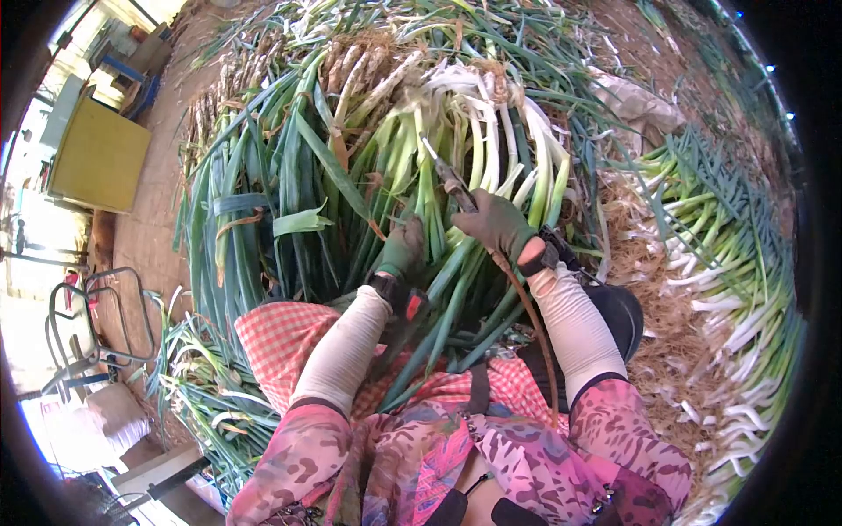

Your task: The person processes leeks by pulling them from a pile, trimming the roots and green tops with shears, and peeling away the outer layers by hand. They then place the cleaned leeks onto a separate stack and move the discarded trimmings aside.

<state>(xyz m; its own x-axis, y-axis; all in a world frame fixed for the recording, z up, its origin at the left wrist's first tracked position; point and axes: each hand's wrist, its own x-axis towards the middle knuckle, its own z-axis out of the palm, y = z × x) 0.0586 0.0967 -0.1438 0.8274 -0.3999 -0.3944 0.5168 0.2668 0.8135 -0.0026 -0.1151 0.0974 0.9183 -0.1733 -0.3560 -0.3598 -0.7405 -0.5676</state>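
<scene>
My right hand [498,224], in a dark green glove, is wrapped around an air blow gun [453,186] with a thin metal nozzle. A brown hose [531,317] runs from it down past my right forearm. The nozzle points up and left, toward pale stalks in the pile. My left hand [403,249], gloved too, is closed around green onions [426,207] just left of the gun; its fingers are partly hidden. Long green leaves [438,307] hang down between my forearms onto my lap. White peeled stalks [478,114] lie beyond my hands.
Unpeeled green onions with dirty roots [355,74] are heaped ahead. Cleaned green onions [719,228] line the right side beside shed roots and skins [653,324]. More onions [219,394] lie at left. A yellow box [98,153] and a metal-framed chair [114,307] stand farther left.
</scene>
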